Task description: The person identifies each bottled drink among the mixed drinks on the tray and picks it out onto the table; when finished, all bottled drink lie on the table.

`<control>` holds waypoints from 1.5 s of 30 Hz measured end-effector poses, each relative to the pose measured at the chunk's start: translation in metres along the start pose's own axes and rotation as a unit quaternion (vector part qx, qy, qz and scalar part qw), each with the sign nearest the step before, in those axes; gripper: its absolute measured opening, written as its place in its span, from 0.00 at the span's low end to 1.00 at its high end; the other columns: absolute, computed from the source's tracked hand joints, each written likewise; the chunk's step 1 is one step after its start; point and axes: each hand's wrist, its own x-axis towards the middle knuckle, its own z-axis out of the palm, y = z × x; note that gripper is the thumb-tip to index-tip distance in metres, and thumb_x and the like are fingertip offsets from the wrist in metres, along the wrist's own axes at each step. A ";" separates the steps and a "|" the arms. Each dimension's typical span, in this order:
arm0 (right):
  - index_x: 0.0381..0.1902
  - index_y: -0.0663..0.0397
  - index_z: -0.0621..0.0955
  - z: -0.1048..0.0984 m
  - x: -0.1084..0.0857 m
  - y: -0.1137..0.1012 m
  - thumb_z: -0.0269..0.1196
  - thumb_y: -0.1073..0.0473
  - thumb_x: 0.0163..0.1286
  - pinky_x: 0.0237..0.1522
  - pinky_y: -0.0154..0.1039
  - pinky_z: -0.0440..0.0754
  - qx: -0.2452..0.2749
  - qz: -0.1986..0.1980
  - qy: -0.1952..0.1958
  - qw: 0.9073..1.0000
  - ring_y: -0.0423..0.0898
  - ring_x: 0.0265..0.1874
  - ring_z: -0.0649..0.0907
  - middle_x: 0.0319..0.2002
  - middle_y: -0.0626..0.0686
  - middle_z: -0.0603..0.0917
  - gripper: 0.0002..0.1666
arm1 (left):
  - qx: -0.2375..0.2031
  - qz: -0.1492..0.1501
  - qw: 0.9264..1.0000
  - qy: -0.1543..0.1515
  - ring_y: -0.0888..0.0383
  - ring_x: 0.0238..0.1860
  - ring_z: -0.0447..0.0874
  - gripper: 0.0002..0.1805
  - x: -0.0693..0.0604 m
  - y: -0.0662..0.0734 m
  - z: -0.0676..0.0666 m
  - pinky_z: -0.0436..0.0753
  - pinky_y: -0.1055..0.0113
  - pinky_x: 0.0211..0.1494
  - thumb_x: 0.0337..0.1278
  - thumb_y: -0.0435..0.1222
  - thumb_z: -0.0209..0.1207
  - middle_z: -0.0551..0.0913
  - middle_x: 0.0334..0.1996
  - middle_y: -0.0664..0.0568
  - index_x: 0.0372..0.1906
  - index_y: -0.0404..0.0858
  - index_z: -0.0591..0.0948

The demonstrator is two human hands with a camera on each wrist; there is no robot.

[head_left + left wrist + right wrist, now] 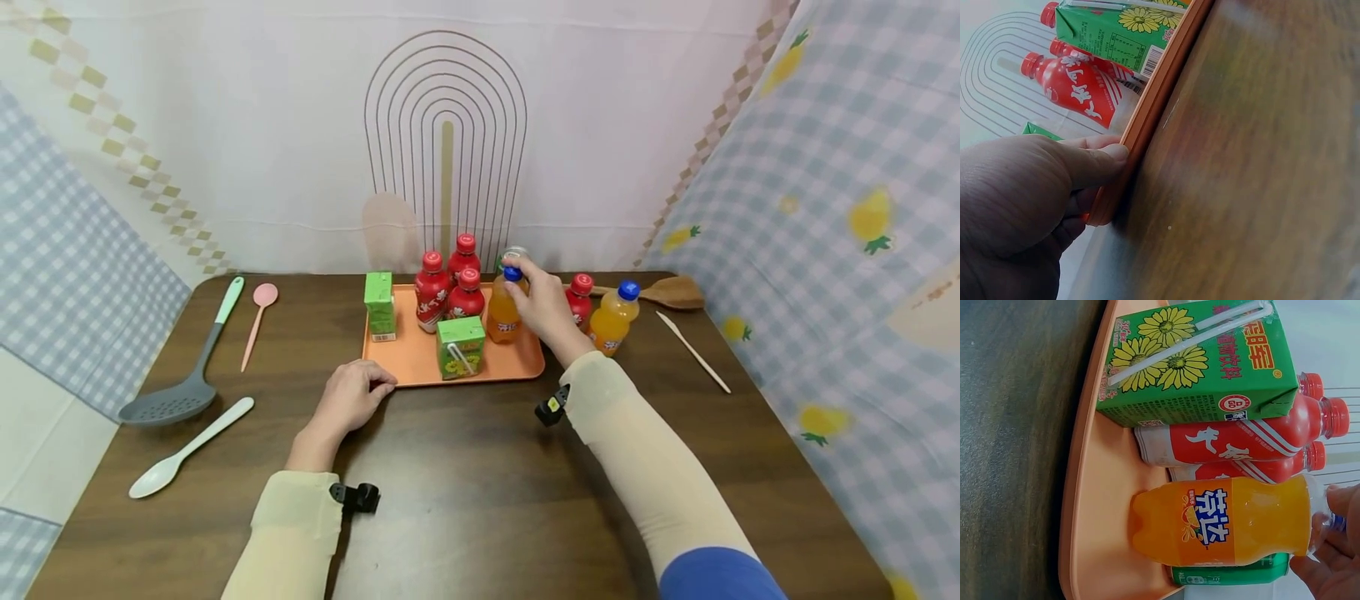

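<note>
My left hand (349, 400) pinches the front left corner of an orange tray (408, 362), with the thumb (1107, 161) on its rim. My right hand (549, 307) holds a bottle of orange soda (501, 315) by the neck and blue cap, upright at the tray's right part. Beside that bottle on the tray are several red-capped bottles (431, 292). One green drink carton (461, 346) with a straw stands at the front, another green carton (380, 304) at the left. A green can (1232, 574) is behind the soda bottle, partly hidden.
Right of the tray stand a red bottle (580, 302) and another orange soda bottle (613, 321). Near them lie a wooden spatula (675, 292) and a thin light stick (693, 352). A slotted turner (176, 400), a pink spoon (258, 321) and a white spoon (187, 450) lie at left.
</note>
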 end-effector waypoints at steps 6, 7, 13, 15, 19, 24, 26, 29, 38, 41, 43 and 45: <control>0.62 0.43 0.76 0.001 -0.001 0.001 0.60 0.58 0.70 0.23 0.40 0.70 -0.004 -0.012 0.011 1.000 0.49 0.18 0.69 0.56 0.56 0.80 0.23 | 0.005 0.001 1.000 0.001 0.52 0.41 0.81 0.03 0.002 -0.001 -0.001 0.77 0.52 0.49 0.55 0.33 0.67 0.85 0.32 0.56 0.31 0.44 0.89; 0.62 0.43 0.76 0.001 -0.002 0.002 0.60 0.58 0.70 0.21 0.40 0.69 -0.004 -0.013 0.014 1.000 0.50 0.17 0.68 0.55 0.56 0.81 0.23 | 0.005 0.001 1.000 0.002 0.52 0.41 0.81 0.03 0.002 -0.002 -0.001 0.77 0.52 0.49 0.55 0.34 0.67 0.85 0.32 0.56 0.31 0.44 0.89; 0.62 0.43 0.76 -0.002 -0.006 0.004 0.61 0.58 0.70 0.23 0.39 0.72 0.000 -0.026 0.016 1.000 0.49 0.17 0.68 0.53 0.55 0.82 0.23 | 0.003 -0.001 1.000 0.002 0.52 0.40 0.81 0.03 0.001 -0.002 0.000 0.78 0.52 0.48 0.54 0.33 0.67 0.85 0.31 0.57 0.31 0.44 0.89; 0.62 0.45 0.77 -0.006 -0.009 0.004 0.61 0.58 0.69 0.25 0.38 0.73 0.005 -0.029 0.017 0.999 0.49 0.18 0.69 0.53 0.54 0.82 0.23 | 0.002 0.002 1.000 0.002 0.53 0.40 0.81 0.03 0.001 -0.001 0.001 0.78 0.52 0.48 0.54 0.33 0.67 0.85 0.31 0.57 0.31 0.44 0.89; 0.62 0.45 0.77 -0.018 -0.019 0.006 0.61 0.57 0.70 0.24 0.39 0.75 0.019 -0.035 0.019 0.999 0.48 0.19 0.71 0.50 0.53 0.83 0.22 | 0.001 0.010 1.000 0.007 0.53 0.39 0.81 0.03 0.004 0.001 0.003 0.78 0.54 0.48 0.54 0.33 0.67 0.84 0.30 0.58 0.30 0.44 0.89; 0.61 0.44 0.77 -0.032 -0.032 0.006 0.60 0.56 0.70 0.22 0.38 0.75 0.024 -0.062 0.024 0.997 0.46 0.21 0.74 0.47 0.52 0.84 0.21 | 0.003 0.009 1.000 0.008 0.54 0.39 0.82 0.03 0.003 0.001 0.003 0.78 0.54 0.47 0.53 0.33 0.67 0.84 0.30 0.58 0.30 0.44 0.89; 0.60 0.46 0.78 -0.038 -0.036 0.006 0.61 0.56 0.69 0.22 0.37 0.75 0.030 -0.073 0.026 0.997 0.46 0.21 0.74 0.46 0.51 0.85 0.21 | 0.003 0.009 1.000 0.008 0.54 0.39 0.82 0.03 0.002 0.000 0.003 0.78 0.54 0.48 0.53 0.33 0.68 0.85 0.30 0.57 0.30 0.44 0.89; 0.60 0.46 0.78 -0.045 -0.042 0.006 0.62 0.56 0.69 0.22 0.35 0.74 0.038 -0.083 0.029 0.995 0.48 0.20 0.74 0.42 0.50 0.85 0.21 | 0.002 0.006 1.000 0.010 0.53 0.40 0.82 0.03 0.001 0.000 0.003 0.78 0.54 0.48 0.53 0.33 0.68 0.85 0.31 0.57 0.31 0.44 0.89; 0.57 0.48 0.81 -0.071 -0.067 0.012 0.64 0.58 0.67 0.29 0.29 0.79 0.033 -0.093 0.052 0.994 0.48 0.29 0.83 0.48 0.54 0.85 0.20 | -0.002 0.001 1.000 0.015 0.54 0.39 0.82 0.03 -0.002 -0.001 0.003 0.78 0.54 0.47 0.53 0.33 0.67 0.85 0.30 0.57 0.30 0.44 0.89; 0.57 0.49 0.81 -0.080 -0.076 0.018 0.65 0.59 0.65 0.32 0.30 0.82 0.023 -0.090 0.062 0.994 0.46 0.34 0.84 0.49 0.54 0.85 0.21 | -0.002 0.001 1.000 0.013 0.53 0.39 0.82 0.03 -0.001 -0.001 0.003 0.78 0.54 0.47 0.53 0.33 0.67 0.85 0.30 0.57 0.30 0.44 0.89; 0.56 0.49 0.81 -0.085 -0.081 0.023 0.66 0.60 0.65 0.34 0.32 0.83 0.017 -0.083 0.065 0.994 0.46 0.36 0.84 0.50 0.53 0.84 0.21 | -0.001 -0.001 1.000 0.010 0.53 0.39 0.82 0.03 -0.001 -0.001 0.003 0.78 0.53 0.47 0.53 0.33 0.67 0.85 0.30 0.57 0.31 0.44 0.89; 0.56 0.50 0.81 -0.089 -0.086 0.028 0.66 0.60 0.64 0.34 0.36 0.84 0.012 -0.079 0.067 0.995 0.47 0.37 0.84 0.51 0.54 0.84 0.21 | -0.001 -0.002 1.000 0.009 0.53 0.40 0.82 0.03 0.000 -0.001 0.003 0.78 0.53 0.48 0.54 0.33 0.67 0.85 0.31 0.56 0.31 0.44 0.89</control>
